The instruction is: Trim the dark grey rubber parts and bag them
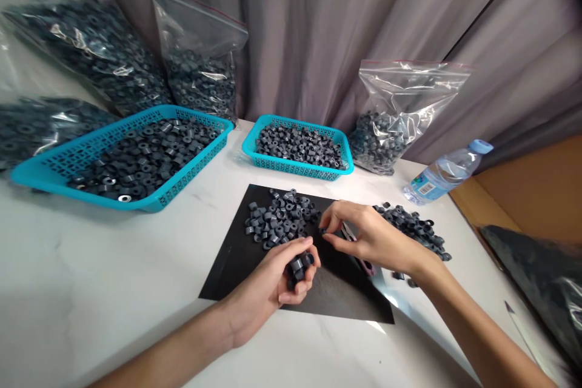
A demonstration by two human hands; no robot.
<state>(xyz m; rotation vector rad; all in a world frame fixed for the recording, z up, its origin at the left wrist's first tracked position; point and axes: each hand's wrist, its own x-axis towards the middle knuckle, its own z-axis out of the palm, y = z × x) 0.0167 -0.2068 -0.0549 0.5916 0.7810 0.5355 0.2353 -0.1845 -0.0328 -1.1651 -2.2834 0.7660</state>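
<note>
My left hand (pixel 291 270) is cupped round several small dark grey ring-shaped parts (pixel 299 268), low over a black mat (pixel 240 267). Thumb and forefinger of my right hand (pixel 359 230) pinch one small dark part (pixel 323 231), probably of the same kind. A loose pile of grey rings (pixel 277 218) lies on the mat just beyond my left hand. Under my right hand lies a pair of small scissors or snips (pixel 366 267), partly covered by the hand. Another heap of grey rings (pixel 413 227) spreads on the table to the right, partly behind my right wrist.
A large blue basket (pixel 159 197) of rings stands left, a smaller blue basket (pixel 297 168) at the back. Zip bags of rings (pixel 200 79) line the curtain; another bag (pixel 382 133) stands right of the small basket. A water bottle (pixel 448 173) and cardboard box (pixel 527 200) are right.
</note>
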